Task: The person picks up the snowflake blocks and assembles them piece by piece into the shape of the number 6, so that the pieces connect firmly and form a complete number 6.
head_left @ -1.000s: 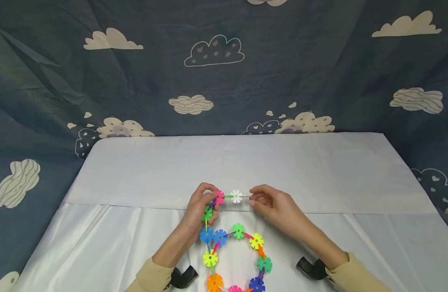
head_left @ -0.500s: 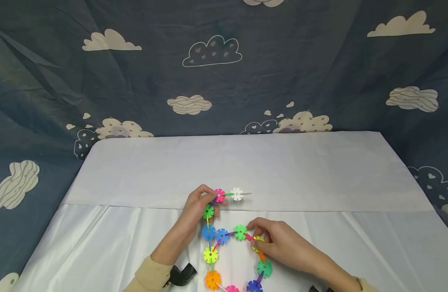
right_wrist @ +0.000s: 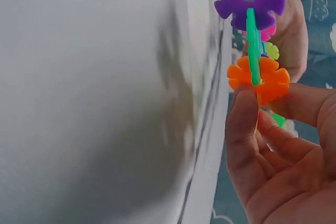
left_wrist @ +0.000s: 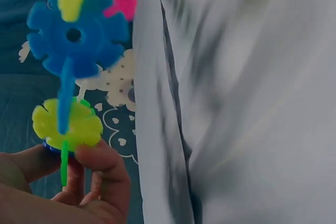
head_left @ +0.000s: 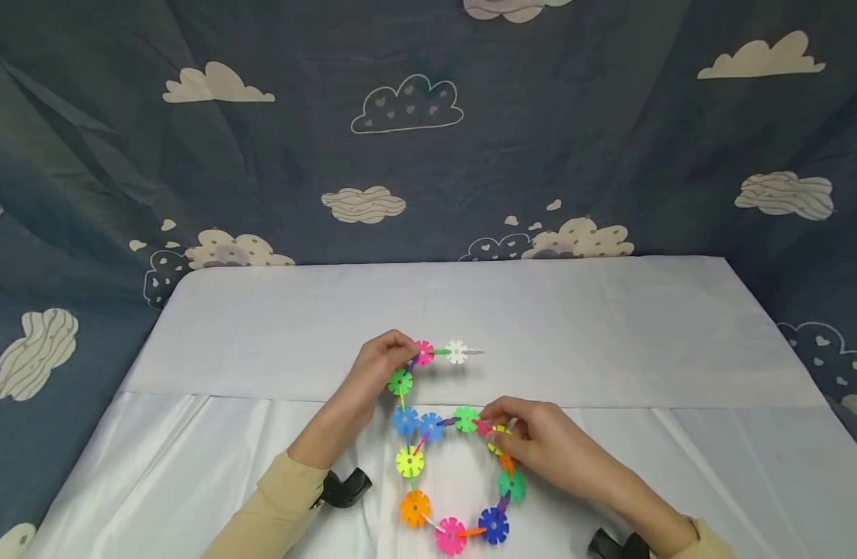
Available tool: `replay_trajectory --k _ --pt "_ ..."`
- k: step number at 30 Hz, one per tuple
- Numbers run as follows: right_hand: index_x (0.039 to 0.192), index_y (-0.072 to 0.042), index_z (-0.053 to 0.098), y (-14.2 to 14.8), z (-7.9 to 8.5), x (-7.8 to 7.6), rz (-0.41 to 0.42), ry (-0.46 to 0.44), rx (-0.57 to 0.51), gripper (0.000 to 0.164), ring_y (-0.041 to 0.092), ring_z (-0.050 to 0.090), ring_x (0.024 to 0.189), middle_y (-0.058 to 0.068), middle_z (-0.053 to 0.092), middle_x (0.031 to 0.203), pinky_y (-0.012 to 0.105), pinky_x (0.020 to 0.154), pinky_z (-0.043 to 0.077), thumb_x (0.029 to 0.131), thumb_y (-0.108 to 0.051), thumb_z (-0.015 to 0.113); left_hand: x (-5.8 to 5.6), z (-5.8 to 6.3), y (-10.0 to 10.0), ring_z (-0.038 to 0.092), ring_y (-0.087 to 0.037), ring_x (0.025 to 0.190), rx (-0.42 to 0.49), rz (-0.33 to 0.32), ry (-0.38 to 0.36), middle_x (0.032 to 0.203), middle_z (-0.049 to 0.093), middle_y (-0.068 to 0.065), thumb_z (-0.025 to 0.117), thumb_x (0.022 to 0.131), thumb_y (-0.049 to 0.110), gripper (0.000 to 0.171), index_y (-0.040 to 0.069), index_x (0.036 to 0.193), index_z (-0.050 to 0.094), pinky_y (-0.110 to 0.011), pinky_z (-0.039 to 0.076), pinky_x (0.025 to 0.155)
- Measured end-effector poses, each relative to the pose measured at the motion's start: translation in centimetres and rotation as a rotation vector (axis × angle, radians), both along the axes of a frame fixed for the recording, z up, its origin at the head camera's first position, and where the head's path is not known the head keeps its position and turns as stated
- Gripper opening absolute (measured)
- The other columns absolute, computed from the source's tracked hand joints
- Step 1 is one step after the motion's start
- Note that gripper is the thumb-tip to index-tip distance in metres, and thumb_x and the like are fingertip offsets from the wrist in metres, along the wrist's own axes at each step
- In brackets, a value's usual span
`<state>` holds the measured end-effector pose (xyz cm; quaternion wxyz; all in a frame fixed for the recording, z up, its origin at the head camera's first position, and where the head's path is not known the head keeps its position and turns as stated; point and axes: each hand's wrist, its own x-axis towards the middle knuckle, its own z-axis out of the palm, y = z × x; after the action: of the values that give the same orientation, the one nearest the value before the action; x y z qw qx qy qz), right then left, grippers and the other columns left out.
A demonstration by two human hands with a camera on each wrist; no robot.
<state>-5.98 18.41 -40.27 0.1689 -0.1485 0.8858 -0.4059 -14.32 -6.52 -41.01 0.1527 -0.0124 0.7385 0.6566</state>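
A chain of colourful notched plastic snowflake discs forms a closed ring with a tail up from its left side. At the tail's end, a white disc and another seen edge-on stick out to the right. My left hand pinches the tail by the dark blue disc beside the pink disc. On the ring's upper right, my right hand pinches the yellow disc, next to an orange disc. Fingers partly cover both held discs.
The table bears a white cloth with a crosswise fold. Behind it hangs a dark curtain with printed clouds. A black wrist camera mount sits by the left sleeve, another by the right.
My right hand has left the white end of the tail, come down and taken hold of the ring's yellow disc. Both hands and the chain then shift slightly farther from me.
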Motion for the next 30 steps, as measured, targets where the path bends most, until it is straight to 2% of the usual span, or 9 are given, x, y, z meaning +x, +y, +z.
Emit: replay_trajectory --k 2,6,11,16,21,25,30 --pt "0.111 -0.019 0.068 0.2 0.1 -0.6 -0.025 -0.004 -0.001 0.020 0.011 0.053 0.057 -0.007 0.064 0.087 0.024 0.051 0.044 0.092 -0.012 0.067 -0.8 0.1 0.2 0.052 -0.019 0.085 -0.021 -0.008 -0.001 0.091 0.058 -0.004 0.061 0.096 0.018 0.013 0.006 0.095 0.065 -0.031 0.042 0.069" --pt "0.110 -0.017 0.068 0.8 -0.1 -1.9 -0.059 0.008 -0.023 0.020 0.014 0.054 0.058 -0.002 0.063 0.095 0.025 0.052 0.045 0.092 -0.010 0.067 -2.7 0.0 0.6 0.051 -0.016 0.071 -0.042 -0.029 -0.023 0.087 0.058 -0.004 0.063 0.095 0.018 0.012 0.007 0.095 0.067 -0.029 0.042 0.056" --pt "0.110 -0.012 0.068 1.1 -0.6 -3.3 -0.080 0.018 -0.039 0.019 0.015 0.059 0.063 0.002 0.063 0.094 0.027 0.056 0.049 0.092 -0.008 0.065 -5.3 -0.8 0.9 0.049 -0.012 0.062 -0.045 -0.055 -0.076 0.083 0.058 -0.004 0.064 0.095 0.018 0.014 0.005 0.096 0.068 -0.028 0.046 0.051" --pt "0.112 -0.010 0.067 1.4 -1.5 -4.4 -0.105 0.053 -0.028 0.020 0.015 0.059 0.070 0.002 0.063 0.090 0.028 0.061 0.051 0.092 -0.008 0.065 -6.9 -1.6 0.7 0.053 -0.013 0.063 -0.036 -0.070 -0.121 0.083 0.060 -0.006 0.063 0.096 0.015 0.015 0.001 0.099 0.069 -0.031 0.054 0.049" --pt "0.110 -0.009 0.067 1.3 -1.8 -4.8 -0.140 0.056 -0.005 0.018 0.015 0.057 0.067 0.001 0.064 0.087 0.028 0.059 0.049 0.092 -0.010 0.066 -8.3 -1.7 0.6 0.054 -0.013 0.063 -0.097 -0.077 -0.122 0.085 0.066 -0.007 0.065 0.095 0.014 0.014 0.003 0.099 0.072 -0.025 0.045 0.041" --pt "0.108 -0.010 0.068 1.0 -1.9 -4.9 -0.167 0.051 0.018 0.017 0.015 0.055 0.063 0.000 0.063 0.085 0.027 0.056 0.046 0.092 -0.012 0.068 -9.3 -1.5 0.8 0.047 -0.014 0.054 -0.186 -0.092 -0.082 0.080 0.066 -0.007 0.066 0.093 0.016 0.014 0.004 0.096 0.073 -0.025 0.034 0.038" --pt "0.108 -0.010 0.068 0.6 -2.0 -4.7 -0.177 0.082 0.061 0.017 0.015 0.051 0.060 -0.001 0.063 0.088 0.027 0.053 0.044 0.091 -0.015 0.069 -10.0 -1.4 1.4 0.037 -0.013 0.047 -0.288 -0.111 -0.041 0.079 0.067 -0.005 0.068 0.093 0.020 0.014 0.007 0.094 0.075 -0.026 0.029 0.038"
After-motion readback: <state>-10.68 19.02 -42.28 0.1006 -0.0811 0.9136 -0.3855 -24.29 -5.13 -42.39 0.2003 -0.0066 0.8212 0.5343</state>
